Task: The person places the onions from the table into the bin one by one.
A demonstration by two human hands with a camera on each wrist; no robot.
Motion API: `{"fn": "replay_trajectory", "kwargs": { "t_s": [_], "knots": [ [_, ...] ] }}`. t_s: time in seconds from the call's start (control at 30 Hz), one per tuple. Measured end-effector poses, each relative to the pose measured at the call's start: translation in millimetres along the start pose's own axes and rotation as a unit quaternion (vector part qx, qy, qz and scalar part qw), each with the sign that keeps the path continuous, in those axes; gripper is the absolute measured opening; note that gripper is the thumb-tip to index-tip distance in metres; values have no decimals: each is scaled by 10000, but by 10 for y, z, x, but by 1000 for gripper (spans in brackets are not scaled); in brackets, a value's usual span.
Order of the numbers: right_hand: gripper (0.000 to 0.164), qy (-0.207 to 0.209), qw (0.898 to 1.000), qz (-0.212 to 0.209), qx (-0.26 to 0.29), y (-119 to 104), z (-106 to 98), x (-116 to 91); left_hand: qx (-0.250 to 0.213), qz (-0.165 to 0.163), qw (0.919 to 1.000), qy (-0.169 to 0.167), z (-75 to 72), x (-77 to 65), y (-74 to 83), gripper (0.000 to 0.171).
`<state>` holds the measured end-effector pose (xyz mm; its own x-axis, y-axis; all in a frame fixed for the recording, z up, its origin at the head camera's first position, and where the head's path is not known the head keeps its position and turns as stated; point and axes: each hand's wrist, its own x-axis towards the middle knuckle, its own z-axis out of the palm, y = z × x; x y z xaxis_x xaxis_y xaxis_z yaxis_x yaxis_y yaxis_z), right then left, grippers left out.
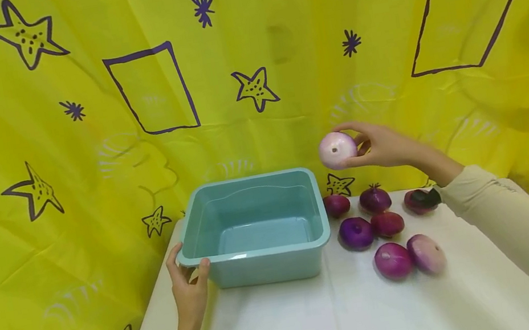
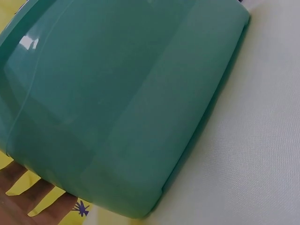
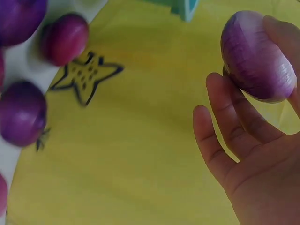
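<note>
A pale teal plastic tub (image 1: 265, 268) stands on the white table, its inner floor visible. At its front left corner my left hand (image 1: 188, 284) grips the rim, thumb at the front and fingers round the side. The left wrist view shows those fingers (image 2: 35, 199) by the tub's outer wall (image 2: 122, 103). Up in the air, right of the tub, my right hand (image 1: 378, 146) holds a purple and white onion (image 1: 336, 150) between thumb and fingers. In the right wrist view this onion (image 3: 255, 58) is pinched, with the outer fingers (image 3: 218, 140) held off it.
Several red onions (image 1: 394, 261) lie on the table (image 1: 289, 322) right of the tub, below my right arm. One onion (image 1: 418, 202) at the far right is partly covered by the black wrist strap (image 1: 427, 198). A yellow patterned curtain (image 1: 261, 142) hangs close behind the table.
</note>
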<state>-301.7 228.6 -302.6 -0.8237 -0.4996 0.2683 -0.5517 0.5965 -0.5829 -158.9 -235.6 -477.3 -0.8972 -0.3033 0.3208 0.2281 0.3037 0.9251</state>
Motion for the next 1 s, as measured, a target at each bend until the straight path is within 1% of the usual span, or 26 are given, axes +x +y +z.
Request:
{"fn": "replay_trajectory", "kwargs": {
  "t_s": [0.13, 0.3, 0.47, 0.67, 0.8, 1.0],
  "knots": [
    [71, -312, 9990, -267, 163, -124, 200, 245, 31, -5, 10000, 43, -9, -6, -17, 69],
    [73, -629, 9971, -331, 283, -312, 439, 493, -24, 25, 10000, 54, -4, -7, -22, 69],
    [75, -812, 9954, -341, 384, -477, 636, 697, -32, 90, 9999, 61, 16, 3, -23, 69],
    [73, -1006, 9929, -501, 387, -616, 852, 919, 22, 64, 9999, 78, 13, 6, -30, 69],
    [72, -1108, 9910, -571, 487, -690, 997, 1044, 34, 53, 9999, 113, 11, 11, -40, 69],
    [68, -1288, 9871, -660, 690, -748, 1221, 1160, -81, 171, 9997, 136, 23, 18, -50, 69]
  ]
}}
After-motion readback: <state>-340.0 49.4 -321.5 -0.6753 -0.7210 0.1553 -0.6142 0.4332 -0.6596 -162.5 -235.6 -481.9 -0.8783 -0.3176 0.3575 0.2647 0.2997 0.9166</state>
